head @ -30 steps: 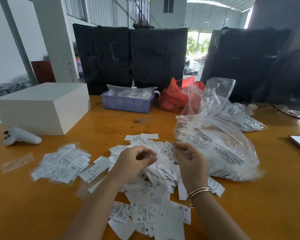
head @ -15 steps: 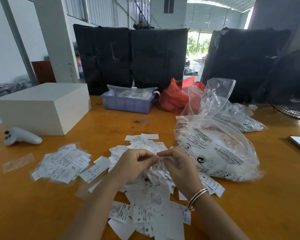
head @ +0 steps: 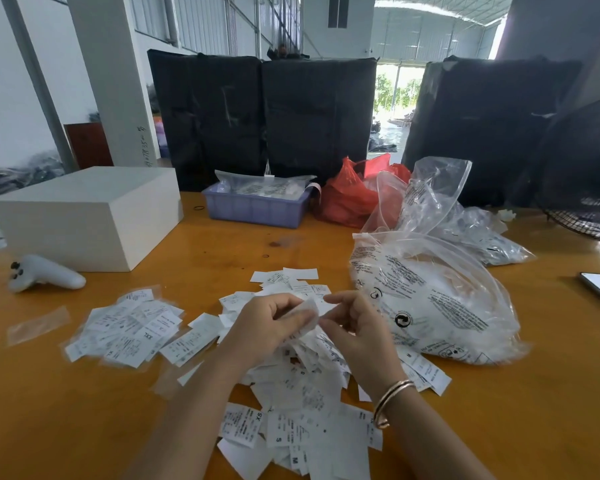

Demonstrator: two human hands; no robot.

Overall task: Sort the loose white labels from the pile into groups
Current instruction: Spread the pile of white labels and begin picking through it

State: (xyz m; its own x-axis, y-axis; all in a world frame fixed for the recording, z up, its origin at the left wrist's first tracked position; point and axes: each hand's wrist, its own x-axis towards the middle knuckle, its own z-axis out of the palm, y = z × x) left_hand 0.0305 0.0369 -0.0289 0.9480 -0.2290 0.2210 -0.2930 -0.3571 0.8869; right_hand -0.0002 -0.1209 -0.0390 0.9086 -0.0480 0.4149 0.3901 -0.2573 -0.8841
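My left hand [head: 269,332] hovers over the middle of the orange wooden table [head: 222,251], fingers curled and thumb pinching a small white printed label [head: 307,315] lifted just clear of the heap. My right hand [head: 357,327], with a rose-gold bangle [head: 390,401] at the wrist, sits right beside it at three o'clock, fingers loosely bent toward that same label; whether the fingertips actually touch it, I cannot tell. Beneath both hands sprawls the loose pile of white paper labels [head: 302,403], spilling toward six o'clock, letters S, M and XS readable on a few. At nine o'clock from my hands lies a flatter sorted group of white labels [head: 129,329], one marked XXL, apart from the main pile. At three o'clock slumps a clear plastic bag with black print [head: 440,299], stuffed with something white. Around ten o'clock rests a white handheld controller [head: 44,277], with a plain white box [head: 84,214] behind it. At twelve o'clock stands a lilac plastic tray [head: 255,207], a red plastic bag [head: 349,199] just beside it.
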